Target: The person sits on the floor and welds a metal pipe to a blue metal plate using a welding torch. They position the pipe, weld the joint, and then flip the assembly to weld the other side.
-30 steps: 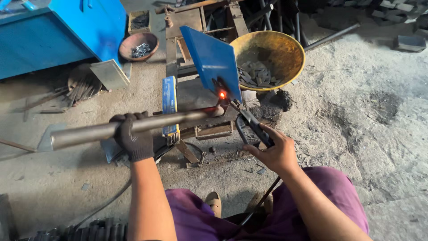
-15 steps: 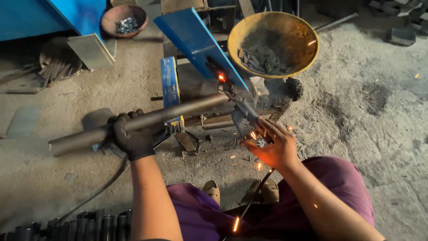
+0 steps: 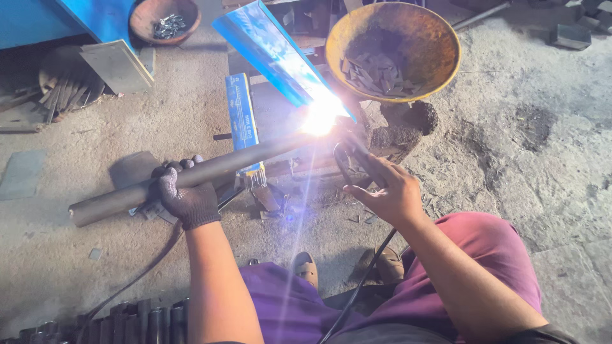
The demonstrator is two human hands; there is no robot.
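Note:
My left hand, in a dark knitted glove, grips a long grey metal pipe that slants up to the right. My bare right hand holds a black welding electrode holder with a cable running down past my knee. A bright white arc flares where the pipe's far end meets a blue metal plate. The glare hides the joint itself.
A yellow pan of metal scraps sits at the top right, a brown bowl of small parts at the top left. A blue electrode box lies behind the pipe. Several pipe ends stand at the bottom left. Flat plates lie nearby.
The weld spot has gone from a small red glow to a bright white arc. My right hand has moved the holder closer to the joint. The left hand still grips the pipe.

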